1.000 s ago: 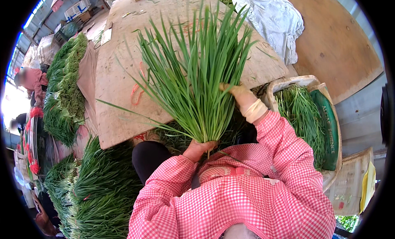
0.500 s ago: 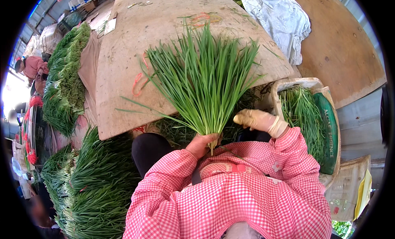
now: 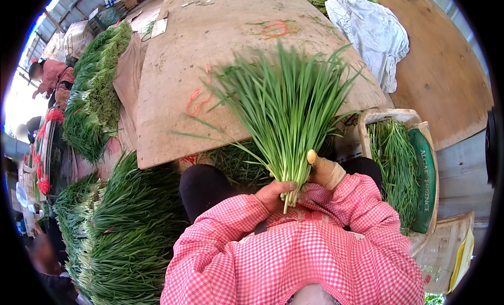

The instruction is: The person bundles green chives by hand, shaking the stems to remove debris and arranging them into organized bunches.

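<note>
A fanned bunch of garlic chives [image 3: 283, 111] stands in front of me, leaf tips away and pale stem ends toward my body. Low on the stems, my bare left hand [image 3: 274, 195] is closed round them with the thumb across the front. On the right side of the stems is my right hand [image 3: 323, 172] in a pale yellowish glove, thumb pointing up, pressed against the bunch. Its other fingers are mostly hidden behind the stems. A few longer leaves stick out to the left of the bunch.
A wooden board [image 3: 173, 111] lies ahead, with red ties [image 3: 198, 101] on it. Heaped chives [image 3: 126, 226] stand at my left. At right is a crate [image 3: 369, 116] holding more chives and a green sack [image 3: 422, 174]. White cloth [image 3: 370, 37] lies beyond. Another person [image 3: 52, 77] is at far left.
My right hand has come in from the right to the stems. The bunch and my left hand now sit lower and further right in view. The leaf tips are blurred.
</note>
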`<state>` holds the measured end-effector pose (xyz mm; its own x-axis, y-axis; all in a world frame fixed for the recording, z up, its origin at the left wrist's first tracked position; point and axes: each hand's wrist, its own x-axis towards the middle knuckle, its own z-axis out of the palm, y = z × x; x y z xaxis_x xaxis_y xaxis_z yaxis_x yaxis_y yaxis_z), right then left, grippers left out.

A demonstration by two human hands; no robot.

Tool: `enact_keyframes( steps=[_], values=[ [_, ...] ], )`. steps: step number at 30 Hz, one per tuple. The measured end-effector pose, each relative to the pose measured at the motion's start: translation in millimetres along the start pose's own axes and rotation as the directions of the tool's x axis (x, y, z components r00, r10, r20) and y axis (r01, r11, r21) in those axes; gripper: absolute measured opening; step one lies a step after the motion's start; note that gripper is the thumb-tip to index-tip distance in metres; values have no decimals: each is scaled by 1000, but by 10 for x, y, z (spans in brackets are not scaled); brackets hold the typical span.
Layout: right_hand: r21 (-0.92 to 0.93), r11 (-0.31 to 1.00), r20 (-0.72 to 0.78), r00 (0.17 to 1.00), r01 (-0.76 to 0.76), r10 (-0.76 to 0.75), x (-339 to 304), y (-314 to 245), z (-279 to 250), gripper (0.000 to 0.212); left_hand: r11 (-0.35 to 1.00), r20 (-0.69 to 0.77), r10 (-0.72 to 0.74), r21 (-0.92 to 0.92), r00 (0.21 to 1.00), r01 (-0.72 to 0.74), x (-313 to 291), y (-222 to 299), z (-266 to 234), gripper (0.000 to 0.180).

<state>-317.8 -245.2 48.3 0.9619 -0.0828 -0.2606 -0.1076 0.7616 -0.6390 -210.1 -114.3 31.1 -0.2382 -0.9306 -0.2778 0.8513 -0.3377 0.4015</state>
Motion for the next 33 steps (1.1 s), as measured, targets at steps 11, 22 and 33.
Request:
enact_keyframes(
  steps=[11,22,33],
  values=[
    [151,988,-168,984,-37,62,55,56,-15,60,947,75,-221,253,972,196,-2,162,-352,72],
    [59,990,-163,978,-125,133,-80,-76,265,66,918,78,189,340,979,-204,126,496,-444,71],
    [218,940,217,952,-264,216,74,-52,141,74,924,84,355,-185,931,-335,347,620,-38,59]
  ],
)
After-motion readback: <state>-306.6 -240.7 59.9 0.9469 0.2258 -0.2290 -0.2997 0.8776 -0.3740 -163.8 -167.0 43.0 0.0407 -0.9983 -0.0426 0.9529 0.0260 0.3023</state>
